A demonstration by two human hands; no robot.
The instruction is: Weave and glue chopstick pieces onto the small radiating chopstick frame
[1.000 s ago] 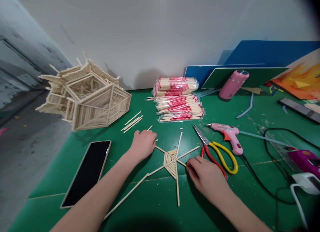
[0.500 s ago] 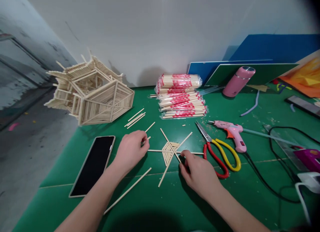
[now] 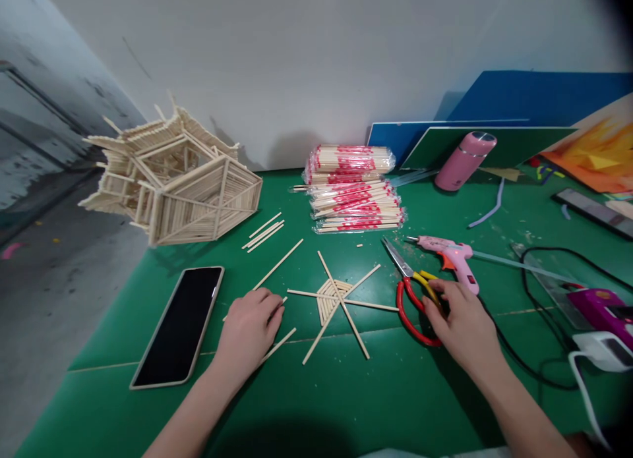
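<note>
On the green mat (image 3: 346,392) lies a small star of crossed chopsticks with a woven fan of short sticks (image 3: 333,298). My left hand (image 3: 250,329) rests curled on the mat to its left, fingers closed over a long chopstick (image 3: 277,265) that runs up to the right. My right hand (image 3: 462,319) lies on the red and yellow handles of the scissors (image 3: 413,293), fingers bent over them. The pink glue gun (image 3: 452,259) is just behind that hand.
A black phone (image 3: 178,325) lies at the left. A large chopstick house model (image 3: 171,181) stands at the back left. Wrapped chopstick packs (image 3: 353,194), a pink bottle (image 3: 465,160), blue and green boards, black cables and a purple device (image 3: 601,310) fill the back and right.
My right hand left the stick star and moved right onto the scissors. My left hand slid down and left onto a long chopstick. The star stayed put.
</note>
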